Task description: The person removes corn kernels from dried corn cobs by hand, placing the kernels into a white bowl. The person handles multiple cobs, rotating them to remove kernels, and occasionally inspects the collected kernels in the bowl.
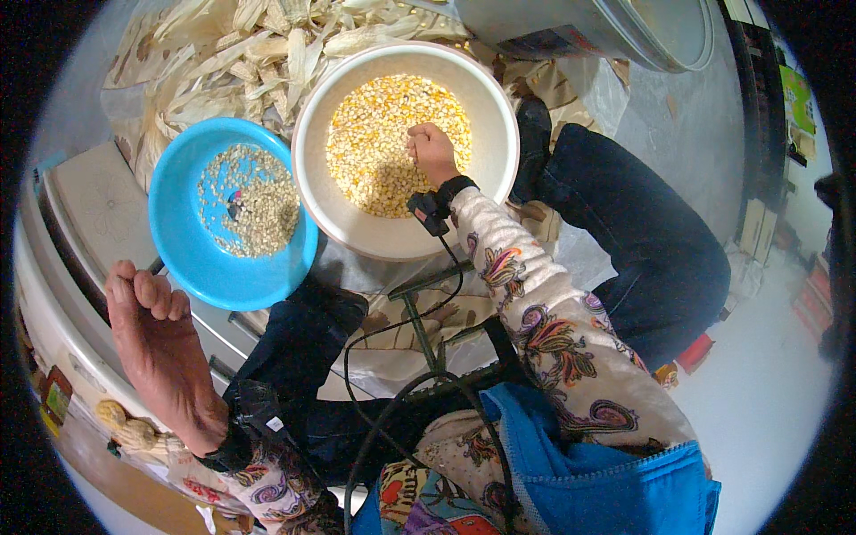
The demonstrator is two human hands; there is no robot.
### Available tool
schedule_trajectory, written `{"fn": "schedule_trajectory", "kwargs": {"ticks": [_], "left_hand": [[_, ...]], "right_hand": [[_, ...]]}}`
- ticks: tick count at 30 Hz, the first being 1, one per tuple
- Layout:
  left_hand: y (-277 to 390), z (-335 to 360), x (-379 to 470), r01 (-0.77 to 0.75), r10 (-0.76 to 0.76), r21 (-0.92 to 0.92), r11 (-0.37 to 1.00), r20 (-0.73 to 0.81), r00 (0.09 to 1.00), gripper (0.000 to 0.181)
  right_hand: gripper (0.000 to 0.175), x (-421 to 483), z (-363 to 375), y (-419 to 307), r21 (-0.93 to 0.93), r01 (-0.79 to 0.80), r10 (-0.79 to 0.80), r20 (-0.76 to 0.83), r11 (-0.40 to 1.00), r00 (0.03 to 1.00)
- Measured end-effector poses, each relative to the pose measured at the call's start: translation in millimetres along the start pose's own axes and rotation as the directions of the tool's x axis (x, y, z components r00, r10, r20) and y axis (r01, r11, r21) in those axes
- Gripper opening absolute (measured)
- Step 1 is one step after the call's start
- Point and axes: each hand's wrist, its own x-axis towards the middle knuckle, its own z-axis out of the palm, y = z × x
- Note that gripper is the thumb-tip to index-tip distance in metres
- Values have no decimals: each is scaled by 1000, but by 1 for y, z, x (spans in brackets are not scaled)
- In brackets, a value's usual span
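Observation:
My right hand is held in a loose fist over a large white basin. Beneath it lie yellow and pale corn kernels, and whether any are inside the fingers is hidden. My left hand is raised at the lower left, beside a blue plastic basin. Its fingers are curled, and nothing shows in them. Pale grains or broken pieces lie in that blue basin, mostly towards its right side. The two basins stand side by side, their rims meeting.
Dry corn husks are heaped behind the basins. A large translucent bucket stands at the back right. My knees flank the work, with a dark metal stool frame between them. A black cable runs from my right wrist across my lap.

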Motion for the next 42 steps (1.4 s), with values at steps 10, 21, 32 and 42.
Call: {"fn": "schedule_trajectory", "kwargs": {"ticks": [10, 21, 32, 42], "left_hand": [[0, 3, 3, 12, -12, 3, 1000, 12, 1000, 21], [3, 4, -2, -2, 2, 21, 1000, 0, 1000, 23], [10, -7, -5, -27, 27, -39, 999, 15, 1000, 25], [10, -17, -8, -70, 70, -83, 994, -1, 998, 25]], "right_hand": [[26, -1, -6, -12, 112, -55, 17, 312, 992, 950], [24, -36, 6, -4, 298, 74, -62, -49, 952, 997], [31, -57, -70, -62, -748, 247, -651, -307, 616, 694], [42, -30, -169, 3, -82, -391, 398, 281, 917, 873]]}}
